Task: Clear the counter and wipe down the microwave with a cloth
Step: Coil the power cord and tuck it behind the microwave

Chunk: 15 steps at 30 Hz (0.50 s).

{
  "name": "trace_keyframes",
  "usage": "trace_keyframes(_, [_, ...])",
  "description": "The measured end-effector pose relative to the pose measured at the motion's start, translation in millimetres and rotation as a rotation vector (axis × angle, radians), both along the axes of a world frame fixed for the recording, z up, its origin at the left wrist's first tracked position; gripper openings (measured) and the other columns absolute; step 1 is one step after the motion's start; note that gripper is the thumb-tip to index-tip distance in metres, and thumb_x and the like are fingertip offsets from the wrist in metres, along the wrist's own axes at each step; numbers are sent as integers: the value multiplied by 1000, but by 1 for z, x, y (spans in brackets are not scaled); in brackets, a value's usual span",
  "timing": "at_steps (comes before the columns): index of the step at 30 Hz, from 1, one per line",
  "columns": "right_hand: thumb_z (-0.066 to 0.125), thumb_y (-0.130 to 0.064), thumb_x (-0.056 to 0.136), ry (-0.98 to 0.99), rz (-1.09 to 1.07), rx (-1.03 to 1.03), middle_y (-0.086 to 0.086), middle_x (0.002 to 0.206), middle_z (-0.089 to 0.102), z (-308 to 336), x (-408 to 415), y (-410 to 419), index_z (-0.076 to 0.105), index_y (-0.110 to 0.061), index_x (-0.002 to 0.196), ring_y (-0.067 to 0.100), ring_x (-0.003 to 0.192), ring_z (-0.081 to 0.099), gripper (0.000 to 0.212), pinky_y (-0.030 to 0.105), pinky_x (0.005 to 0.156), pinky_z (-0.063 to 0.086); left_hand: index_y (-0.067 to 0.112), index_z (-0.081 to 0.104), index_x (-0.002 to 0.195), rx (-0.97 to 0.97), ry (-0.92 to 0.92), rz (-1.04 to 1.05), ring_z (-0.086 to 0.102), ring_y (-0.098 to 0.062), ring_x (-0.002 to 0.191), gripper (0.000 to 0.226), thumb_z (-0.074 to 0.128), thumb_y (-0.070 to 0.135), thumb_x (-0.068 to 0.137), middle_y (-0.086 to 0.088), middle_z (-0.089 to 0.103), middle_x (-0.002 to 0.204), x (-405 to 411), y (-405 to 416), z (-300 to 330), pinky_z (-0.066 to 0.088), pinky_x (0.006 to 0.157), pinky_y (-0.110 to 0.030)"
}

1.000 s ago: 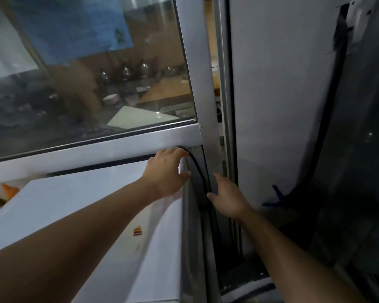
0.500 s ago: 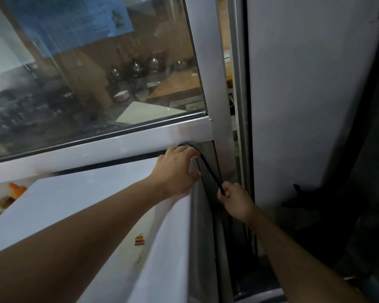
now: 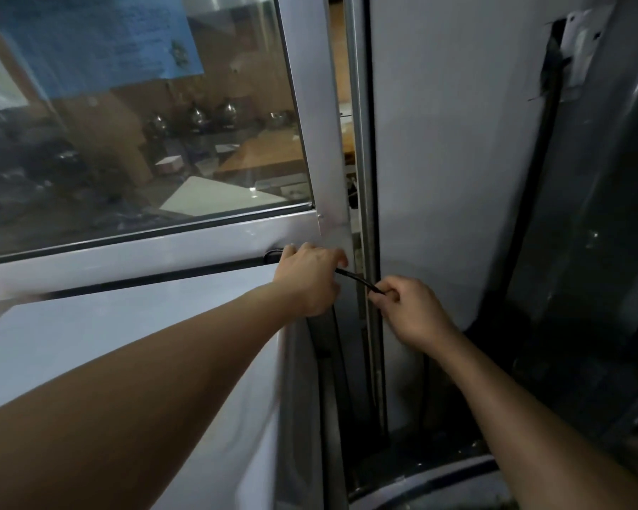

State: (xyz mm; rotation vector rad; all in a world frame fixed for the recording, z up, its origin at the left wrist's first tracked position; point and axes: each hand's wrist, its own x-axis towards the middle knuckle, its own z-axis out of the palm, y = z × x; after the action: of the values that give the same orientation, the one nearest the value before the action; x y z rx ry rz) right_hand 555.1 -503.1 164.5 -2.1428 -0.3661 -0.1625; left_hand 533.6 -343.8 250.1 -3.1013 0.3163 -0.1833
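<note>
Right hand (image 3: 409, 311) now pinches the black cord (image 3: 358, 279), raised from beside the frame; left hand (image 3: 310, 277) stays curled over the microwave (image 3: 126, 344) corner, holding the cord's upper part.

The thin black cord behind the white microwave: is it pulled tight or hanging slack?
Fairly tight: the thin black cord runs straight from the left hand to the right hand, which pinches it.

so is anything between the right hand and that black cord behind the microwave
No. The right hand already pinches the black cord, which runs to the left hand at the white microwave back corner.
</note>
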Motion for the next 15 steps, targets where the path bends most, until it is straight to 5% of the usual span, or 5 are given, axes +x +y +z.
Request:
trace_keyframes(4, [61,-19,88,-60,50,6,-11,65,59,24,-14,-1,64,-21,81,-1,61,53,8,9,55,36,22,63,103,-8,-34,-4,56,-27,107,16,51,23,92,-6,65,107,0,-3,15,38,97,-38])
trace_keyframes(8, [61,-20,89,25,133,-20,-9,85,64,24,-23,-5,62,-24,94,2,79,61,7,16,66,45,17,64,108,-174,-12,21,58,-28,107,19,54,22,93,-9,64,111,-6,13,31,49,91,-41])
trace_keyframes(12, [52,-18,93,171,76,-150,-1,79,59,0,-30,-21,57,-16,81,21,81,61,12,34,75,47,11,64,100,-360,-109,62,60,-29,92,16,51,20,94,-11,64,95,-12,32,48,50,80,-37])
trace_keyframes(15, [48,-15,95,191,-44,-74,4,72,58,-4,-40,-32,50,-20,70,25,76,59,25,33,74,48,6,62,99,-456,-162,90,60,-30,88,15,51,15,94,-16,65,94,-18,43,57,50,78,-36])
